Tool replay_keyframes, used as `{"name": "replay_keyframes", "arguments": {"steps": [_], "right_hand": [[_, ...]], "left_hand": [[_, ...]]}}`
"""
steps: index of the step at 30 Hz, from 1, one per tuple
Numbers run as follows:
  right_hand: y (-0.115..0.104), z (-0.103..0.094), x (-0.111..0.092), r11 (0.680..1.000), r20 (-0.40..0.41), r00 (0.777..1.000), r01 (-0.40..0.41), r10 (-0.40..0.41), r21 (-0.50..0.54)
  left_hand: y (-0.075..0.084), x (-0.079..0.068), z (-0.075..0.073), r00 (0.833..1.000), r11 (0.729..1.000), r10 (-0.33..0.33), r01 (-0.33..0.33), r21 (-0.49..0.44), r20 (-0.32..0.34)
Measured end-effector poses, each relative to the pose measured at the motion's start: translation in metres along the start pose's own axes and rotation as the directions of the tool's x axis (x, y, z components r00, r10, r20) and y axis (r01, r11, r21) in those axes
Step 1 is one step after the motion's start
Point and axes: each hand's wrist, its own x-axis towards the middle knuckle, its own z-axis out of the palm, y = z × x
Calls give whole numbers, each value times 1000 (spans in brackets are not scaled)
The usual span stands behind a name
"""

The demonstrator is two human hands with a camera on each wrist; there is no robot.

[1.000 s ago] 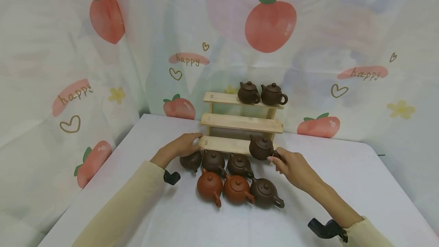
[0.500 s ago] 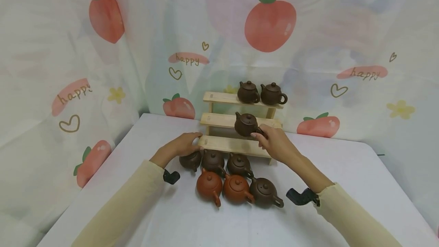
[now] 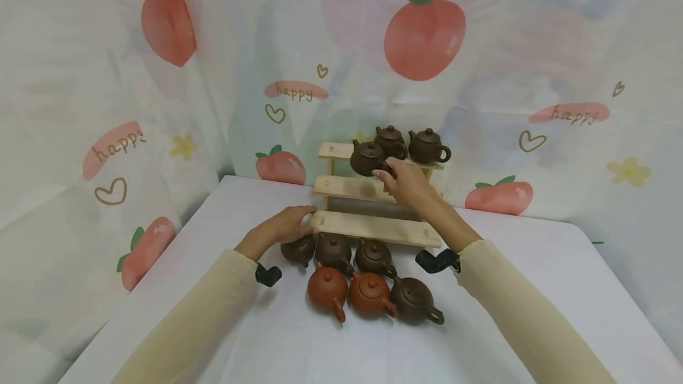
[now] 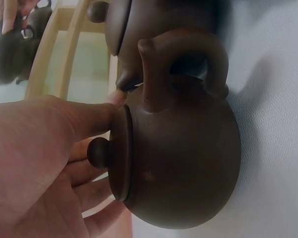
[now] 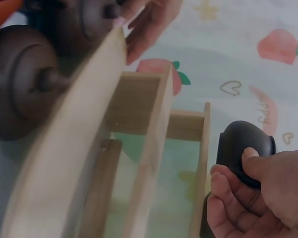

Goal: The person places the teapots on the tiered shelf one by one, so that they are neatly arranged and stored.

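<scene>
My right hand (image 3: 408, 182) pinches a dark brown teapot (image 3: 365, 160) by its handle, spout pointing left. It hangs in front of the top shelf, overlapping one of two dark teapots there, the left one (image 3: 392, 142). In the right wrist view the held teapot (image 5: 241, 146) is beside the stand's top tier. My left hand (image 3: 283, 225) holds the left end of the lowest shelf of the wooden stand (image 3: 373, 227), thumb at the board's corner. Right below it sits a dark teapot (image 4: 184, 153), its lid knob close to the fingers.
In front of the stand are more dark teapots (image 3: 333, 250) and two reddish-brown teapots (image 3: 326, 288), packed close together. The second dark teapot (image 3: 427, 146) stands at the top shelf's right end. A patterned cloth backdrop (image 3: 507, 46) rises behind the white table (image 3: 299, 348).
My right hand has lifted the dark teapot from the lowest shelf's right end, up and leftward past the middle shelf to the top one. The left hand has kept its place.
</scene>
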Motion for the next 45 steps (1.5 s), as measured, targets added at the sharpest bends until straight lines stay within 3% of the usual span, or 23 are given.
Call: {"name": "replay_keyframes", "arguments": {"steps": [20,29,45], "right_hand": [[-22,15,63,988,47,987,-152,151,21],[-26,24,75,969,57,970,-240,237,55],[-30,32,87,961,9,961,-278,278,8]], "left_hand": [[-1,0,2,1000,1000,7,-7,3,-6],[-1,1,2,1000,1000,4,-4,3,3],[-2,0,0,1000,1000,-2,2,0,3]]}}
